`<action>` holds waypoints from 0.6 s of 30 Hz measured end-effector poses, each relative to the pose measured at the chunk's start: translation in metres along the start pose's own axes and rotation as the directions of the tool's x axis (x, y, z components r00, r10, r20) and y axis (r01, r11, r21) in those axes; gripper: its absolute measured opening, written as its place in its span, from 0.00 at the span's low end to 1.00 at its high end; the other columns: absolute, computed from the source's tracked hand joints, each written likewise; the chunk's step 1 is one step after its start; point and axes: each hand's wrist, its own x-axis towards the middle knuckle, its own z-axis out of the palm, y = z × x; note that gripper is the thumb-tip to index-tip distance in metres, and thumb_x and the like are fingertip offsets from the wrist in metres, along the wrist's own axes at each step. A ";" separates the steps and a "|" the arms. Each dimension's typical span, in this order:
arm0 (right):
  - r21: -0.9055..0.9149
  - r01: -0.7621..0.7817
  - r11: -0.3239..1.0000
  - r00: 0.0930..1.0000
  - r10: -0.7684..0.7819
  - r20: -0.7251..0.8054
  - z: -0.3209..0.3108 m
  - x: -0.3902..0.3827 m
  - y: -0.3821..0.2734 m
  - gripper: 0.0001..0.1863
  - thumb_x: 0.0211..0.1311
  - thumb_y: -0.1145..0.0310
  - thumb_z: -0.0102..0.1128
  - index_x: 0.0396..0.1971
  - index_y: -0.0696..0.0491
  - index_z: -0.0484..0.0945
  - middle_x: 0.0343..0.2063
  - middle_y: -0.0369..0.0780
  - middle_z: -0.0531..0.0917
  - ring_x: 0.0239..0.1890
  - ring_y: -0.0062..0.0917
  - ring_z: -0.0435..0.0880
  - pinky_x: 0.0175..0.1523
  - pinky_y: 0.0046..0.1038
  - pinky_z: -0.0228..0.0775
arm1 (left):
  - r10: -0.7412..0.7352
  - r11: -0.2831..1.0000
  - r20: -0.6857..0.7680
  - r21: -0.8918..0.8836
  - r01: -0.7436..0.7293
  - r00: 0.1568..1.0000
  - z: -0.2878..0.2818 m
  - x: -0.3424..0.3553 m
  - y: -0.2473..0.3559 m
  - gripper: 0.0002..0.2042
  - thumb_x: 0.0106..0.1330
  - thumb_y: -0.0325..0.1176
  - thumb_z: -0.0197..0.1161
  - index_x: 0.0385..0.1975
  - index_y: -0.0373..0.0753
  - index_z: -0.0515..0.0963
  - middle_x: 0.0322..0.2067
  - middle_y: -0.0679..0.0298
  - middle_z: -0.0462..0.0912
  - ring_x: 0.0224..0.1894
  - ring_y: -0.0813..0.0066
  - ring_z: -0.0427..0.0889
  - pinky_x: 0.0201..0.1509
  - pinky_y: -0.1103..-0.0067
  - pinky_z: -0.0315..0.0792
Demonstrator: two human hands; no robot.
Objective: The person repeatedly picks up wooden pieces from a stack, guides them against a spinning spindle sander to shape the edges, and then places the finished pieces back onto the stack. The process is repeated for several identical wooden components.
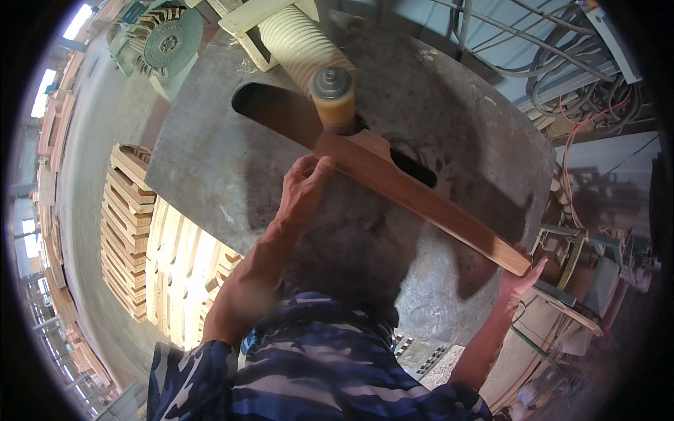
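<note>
A long reddish-brown wooden board (421, 196) with a shaped far edge lies slantwise over a grey metal machine table (232, 189). Its left end is against an upright sanding drum (335, 105) with a yellowish sleeve and a metal cap. My left hand (303, 184) has its fingers closed at the board's near edge, close to the drum; part of the grip is hidden. At the far right end, my right hand (521, 281) grips the board's tip, thumb along its end and the other fingers mostly out of sight.
A ribbed dust hose (298, 45) runs behind the drum. Curved slots (277, 112) cut through the tabletop. Stacked pale wooden parts (126, 235) stand at the left, below a round-disc machine (165, 45). Cables (562, 70) hang at the upper right, and a metal frame (576, 259) stands at the right.
</note>
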 end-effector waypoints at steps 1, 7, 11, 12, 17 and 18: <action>0.012 0.010 1.000 1.000 -0.009 -0.009 0.002 0.000 0.001 0.31 0.62 0.39 0.51 0.35 0.58 0.72 0.35 0.44 0.78 0.46 0.36 0.76 0.58 0.39 0.63 | -0.008 1.000 -0.002 -0.001 0.008 1.000 0.000 0.000 0.002 0.27 0.65 0.53 0.60 0.46 0.30 0.74 0.39 0.65 0.77 0.43 0.77 0.73 0.51 0.79 0.67; 0.067 -0.020 0.998 1.000 0.020 -0.008 -0.002 0.009 0.002 0.29 0.61 0.40 0.54 0.32 0.56 0.71 0.35 0.44 0.78 0.46 0.36 0.76 0.58 0.39 0.63 | -0.014 1.000 -0.027 0.022 0.015 1.000 -0.002 0.004 -0.001 0.28 0.65 0.53 0.60 0.45 0.29 0.74 0.39 0.64 0.77 0.43 0.76 0.74 0.51 0.79 0.67; 0.085 -0.017 0.996 0.998 0.022 -0.052 0.003 0.011 0.003 0.29 0.60 0.39 0.54 0.31 0.56 0.70 0.35 0.44 0.78 0.47 0.36 0.76 0.59 0.39 0.63 | 0.019 0.999 -0.032 0.040 -0.018 0.999 -0.006 0.008 -0.009 0.28 0.64 0.54 0.61 0.43 0.29 0.74 0.38 0.63 0.77 0.42 0.76 0.74 0.50 0.79 0.68; 0.091 -0.023 0.996 0.998 0.027 -0.050 0.005 0.011 0.003 0.29 0.61 0.40 0.54 0.31 0.56 0.70 0.35 0.44 0.78 0.47 0.37 0.76 0.59 0.39 0.63 | 0.018 0.999 -0.030 0.047 -0.017 0.999 -0.006 0.008 -0.008 0.28 0.64 0.54 0.60 0.42 0.29 0.74 0.38 0.63 0.77 0.42 0.76 0.74 0.50 0.79 0.68; 0.106 -0.030 0.994 0.999 0.034 -0.041 0.006 0.013 0.003 0.28 0.61 0.40 0.53 0.31 0.56 0.70 0.35 0.44 0.78 0.47 0.37 0.75 0.60 0.39 0.62 | 0.035 0.996 -0.039 0.082 -0.032 0.999 -0.005 0.007 -0.004 0.26 0.65 0.54 0.59 0.41 0.30 0.74 0.36 0.63 0.77 0.41 0.77 0.74 0.49 0.79 0.68; 0.104 -0.019 0.994 0.999 0.022 -0.026 0.005 0.013 0.004 0.28 0.62 0.41 0.53 0.30 0.56 0.70 0.34 0.43 0.78 0.47 0.37 0.75 0.59 0.39 0.62 | 0.038 0.996 -0.037 0.082 -0.035 0.999 -0.007 0.007 -0.005 0.26 0.65 0.54 0.59 0.41 0.30 0.74 0.36 0.63 0.78 0.41 0.77 0.74 0.49 0.79 0.68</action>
